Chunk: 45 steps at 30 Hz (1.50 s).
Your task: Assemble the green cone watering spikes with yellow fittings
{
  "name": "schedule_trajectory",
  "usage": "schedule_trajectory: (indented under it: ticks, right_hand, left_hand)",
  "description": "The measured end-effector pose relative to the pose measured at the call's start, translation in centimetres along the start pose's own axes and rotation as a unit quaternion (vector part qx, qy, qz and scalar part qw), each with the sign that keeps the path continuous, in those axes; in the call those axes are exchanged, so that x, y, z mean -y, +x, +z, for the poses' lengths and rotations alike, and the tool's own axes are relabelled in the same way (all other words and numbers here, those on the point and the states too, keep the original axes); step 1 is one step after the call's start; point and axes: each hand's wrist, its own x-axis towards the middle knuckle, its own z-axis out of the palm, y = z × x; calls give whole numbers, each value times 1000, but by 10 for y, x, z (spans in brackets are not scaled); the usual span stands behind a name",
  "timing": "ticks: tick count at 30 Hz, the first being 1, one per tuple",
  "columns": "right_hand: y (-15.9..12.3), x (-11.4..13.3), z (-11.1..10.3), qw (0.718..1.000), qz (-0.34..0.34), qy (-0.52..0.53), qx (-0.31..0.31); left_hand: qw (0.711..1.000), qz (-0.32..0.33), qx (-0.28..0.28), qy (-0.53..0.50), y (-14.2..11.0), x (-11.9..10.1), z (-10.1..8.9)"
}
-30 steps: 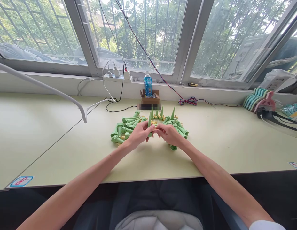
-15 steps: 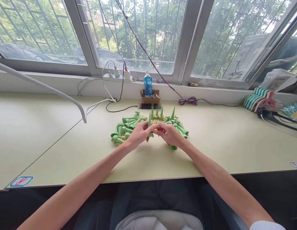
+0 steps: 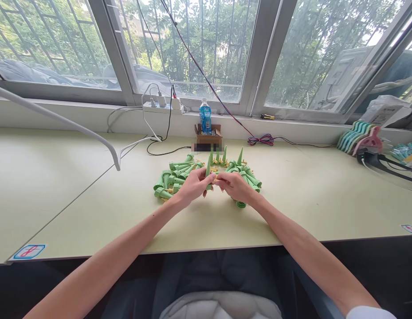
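Green spike (image 3: 208, 166), upright; left hand (image 3: 194, 184) curled round

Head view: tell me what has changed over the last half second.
The right hand has drawn its fingers closer around the small yellow piece, covering more of it. The left hand still holds the green spike upright; the blue bottle and cardboard box stayed put.

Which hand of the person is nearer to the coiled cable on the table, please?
The right hand: it is in front of the coiled cable and slightly left; the left hand is also in front, but farther left.
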Motion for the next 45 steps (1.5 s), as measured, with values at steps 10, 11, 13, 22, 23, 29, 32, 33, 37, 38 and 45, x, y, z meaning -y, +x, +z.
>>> schedule_trajectory:
  ticks: [10,11,13,22,23,29,32,33,37,38,45]
  right_hand:
    - [0,5,-1,1000,16,10,-10]
    - [0,5,-1,1000,15,13,-12]
    - [0,5,-1,1000,10,20,-15]
    - [0,2,0,999,-2,41,-10]
    - [0,2,0,999,-2,37,-9]
    - [0,-1,0,1000,-7,18,-2]
    - [0,0,0,1000,-8,9,5]
    - [0,0,-1,1000,-10,6,8]
    - [0,1,-2,1000,-23,-7,17]
    - [0,1,-2,999,-27,-9,19]
    - [0,3,-1,1000,3,1,-6]
  left_hand:
    - [1000,6,-5,-14,0,-1,0]
    - [1000,5,-6,-15,0,-1,0]
    - [1000,5,-5,-16,0,-1,0]
    - [1000,-2,-4,-4,0,-1,0]
    - [1000,-1,-3,-4,0,-1,0]
    - [1000,2,2,5,0,-1,0]
    - [1000,4,4,11,-1,-1,0]
    - [1000,6,4,13,0,-1,0]
    - [1000,12,9,17,0,0,0]
    - [1000,12,10,17,0,0,0]
    - [1000,3,-3,4,-1,-2,0]
